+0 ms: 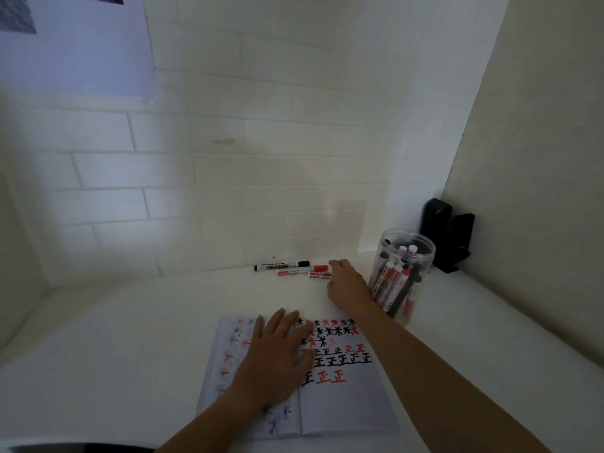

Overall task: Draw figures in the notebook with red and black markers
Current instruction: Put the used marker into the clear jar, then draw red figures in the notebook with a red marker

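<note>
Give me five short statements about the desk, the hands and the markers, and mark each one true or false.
1. The left hand lies flat on the open notebook. True.
2. The right hand is drawing on the right page. False: it reaches to the loose markers by the wall, at the red marker.
3. The clear jar stands upright with markers inside. True.
4. The black whiteboard marker is in the jar. False: it lies on the desk by the wall, left of the right hand.
5. The notebook pages are blank. False: they carry red and black star figures and characters.
</note>
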Motion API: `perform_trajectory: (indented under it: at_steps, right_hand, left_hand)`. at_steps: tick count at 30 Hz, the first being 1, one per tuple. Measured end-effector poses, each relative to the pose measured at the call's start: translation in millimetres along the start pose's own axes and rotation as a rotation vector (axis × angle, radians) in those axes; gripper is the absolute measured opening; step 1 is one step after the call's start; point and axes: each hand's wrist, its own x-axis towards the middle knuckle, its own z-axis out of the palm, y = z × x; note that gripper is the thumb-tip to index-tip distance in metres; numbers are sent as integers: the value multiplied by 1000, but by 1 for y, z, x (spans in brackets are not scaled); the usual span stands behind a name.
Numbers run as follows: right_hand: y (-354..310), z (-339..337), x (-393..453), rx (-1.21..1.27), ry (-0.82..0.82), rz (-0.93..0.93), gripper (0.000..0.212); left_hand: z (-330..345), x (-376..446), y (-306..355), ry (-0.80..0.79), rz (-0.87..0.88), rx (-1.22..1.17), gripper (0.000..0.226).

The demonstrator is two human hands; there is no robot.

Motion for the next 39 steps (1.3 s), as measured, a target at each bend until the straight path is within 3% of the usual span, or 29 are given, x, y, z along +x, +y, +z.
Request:
perform_trajectory:
  at_steps: [5, 9, 15, 18, 22, 28, 34, 37, 39]
  right_hand:
    - [3, 10, 6, -186, 14, 6, 23]
    - [8, 15, -1, -155, 73, -87, 22]
    - [-8, -9, -50, 314, 288, -235, 15]
    - [-17, -25, -94, 672, 178, -217, 11]
    - [-13, -26, -140, 1131, 72, -49, 7]
    - [-8, -33, -170, 1442, -77, 22, 5]
    - [15, -39, -162, 1290, -4, 72, 14]
    - [28, -34, -159, 748, 90, -181, 9]
    - [24, -30, -161, 413, 154, -374, 19]
  left_hand:
    - [1, 1, -1, 2, 2, -21, 73]
    - [0, 0, -1, 1, 12, -14, 76]
    - [1, 1, -2, 15, 18, -21, 74]
    - [1, 0, -2, 46, 18, -86, 73]
    - [3, 1, -3, 155, 52, -205, 69]
    - [-4, -2, 0, 343, 272, -252, 25]
    - [-8, -10, 3, 336, 208, -393, 25]
    - [-8, -9, 3, 328, 244, -359, 37]
    - [-6, -7, 3, 316, 280, -286, 37]
